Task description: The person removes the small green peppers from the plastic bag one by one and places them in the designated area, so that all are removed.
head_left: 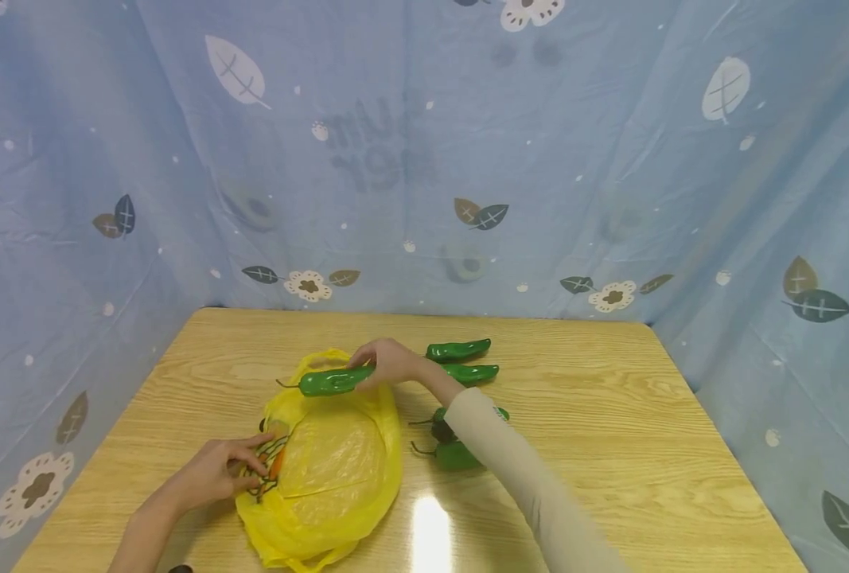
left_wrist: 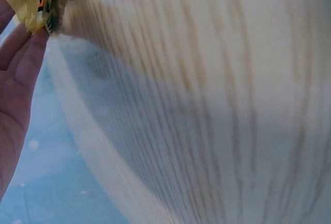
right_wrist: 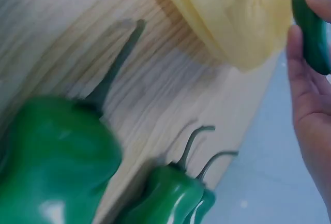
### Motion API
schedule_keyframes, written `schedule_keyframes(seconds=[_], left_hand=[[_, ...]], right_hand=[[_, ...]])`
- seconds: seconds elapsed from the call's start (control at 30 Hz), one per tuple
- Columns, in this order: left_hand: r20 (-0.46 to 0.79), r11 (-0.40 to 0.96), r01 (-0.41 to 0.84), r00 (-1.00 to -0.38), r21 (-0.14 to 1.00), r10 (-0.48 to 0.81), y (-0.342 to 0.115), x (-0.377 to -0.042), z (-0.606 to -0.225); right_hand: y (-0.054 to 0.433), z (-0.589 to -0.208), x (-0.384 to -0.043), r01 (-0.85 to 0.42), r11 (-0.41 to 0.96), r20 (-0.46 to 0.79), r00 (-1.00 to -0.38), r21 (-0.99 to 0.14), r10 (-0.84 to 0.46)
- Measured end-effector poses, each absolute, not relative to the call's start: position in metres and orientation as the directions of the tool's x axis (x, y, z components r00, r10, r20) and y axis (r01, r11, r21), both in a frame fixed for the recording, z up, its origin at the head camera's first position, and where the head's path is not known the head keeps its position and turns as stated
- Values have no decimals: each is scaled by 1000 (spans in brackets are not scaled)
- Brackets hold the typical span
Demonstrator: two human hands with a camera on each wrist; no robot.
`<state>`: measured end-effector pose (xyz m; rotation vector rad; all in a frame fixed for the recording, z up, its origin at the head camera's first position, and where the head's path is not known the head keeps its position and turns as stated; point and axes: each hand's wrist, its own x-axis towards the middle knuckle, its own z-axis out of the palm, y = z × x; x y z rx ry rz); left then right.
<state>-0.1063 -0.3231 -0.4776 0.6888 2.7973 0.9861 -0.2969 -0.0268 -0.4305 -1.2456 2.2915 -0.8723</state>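
Observation:
A yellow plastic bag lies spread on the table with its mouth open upward. Its left edge, printed with dark and orange marks, is pinched by my left hand; the left wrist view shows the fingertips right at that printed edge. Over the far side of the bag, my right hand holds a long green pepper by its tip end, the thin stem pointing left. In the right wrist view this pepper sits between thumb and fingers, beside the bag.
Several more green peppers lie right of the bag: one at the back, another just in front of it, and a nearer one partly under my right sleeve. A patterned blue curtain surrounds the wooden table.

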Motion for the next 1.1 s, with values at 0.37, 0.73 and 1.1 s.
schedule_keyframes(seconds=[0.37,0.73,1.1], left_hand=[[28,689,363,-895,627,446,-326,-105,-478],[40,670,375,-888,641,459,-327,-107,-480],[110,622,430,-868,654,484,-332,-110,-489]], right_hand=[[21,-416,-285,-418,274,89,-668,-866,-738],[65,-415,-259,-393,151,166,-663,-907,-730],[112,-408,-212,-354,-5,245,-636,-935,-732]])
